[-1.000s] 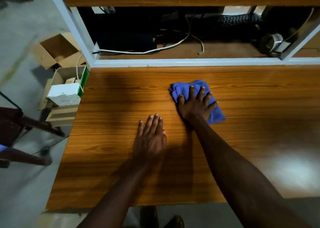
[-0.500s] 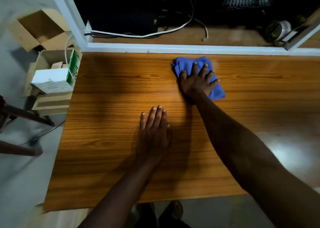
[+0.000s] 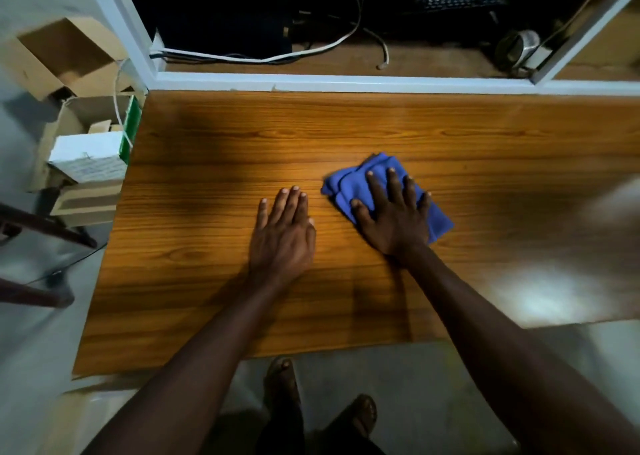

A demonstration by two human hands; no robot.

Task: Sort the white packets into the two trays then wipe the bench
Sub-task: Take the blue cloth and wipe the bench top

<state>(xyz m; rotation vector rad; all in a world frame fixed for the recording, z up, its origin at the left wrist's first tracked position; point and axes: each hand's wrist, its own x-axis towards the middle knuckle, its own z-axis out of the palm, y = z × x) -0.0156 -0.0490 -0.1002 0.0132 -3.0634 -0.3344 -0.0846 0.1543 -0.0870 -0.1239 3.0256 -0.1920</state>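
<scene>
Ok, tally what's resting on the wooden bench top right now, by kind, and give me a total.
Hands pressed flat on the bench: 2, the left hand bare on the wood and the right hand on the cloth
Blue cloths: 1
White packets: 0
Trays: 0
Total: 3

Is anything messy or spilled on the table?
No spill shows on the bench. The right hand presses a bunched blue cloth flat; the left hand rests beside it. Nothing stands out.
</scene>
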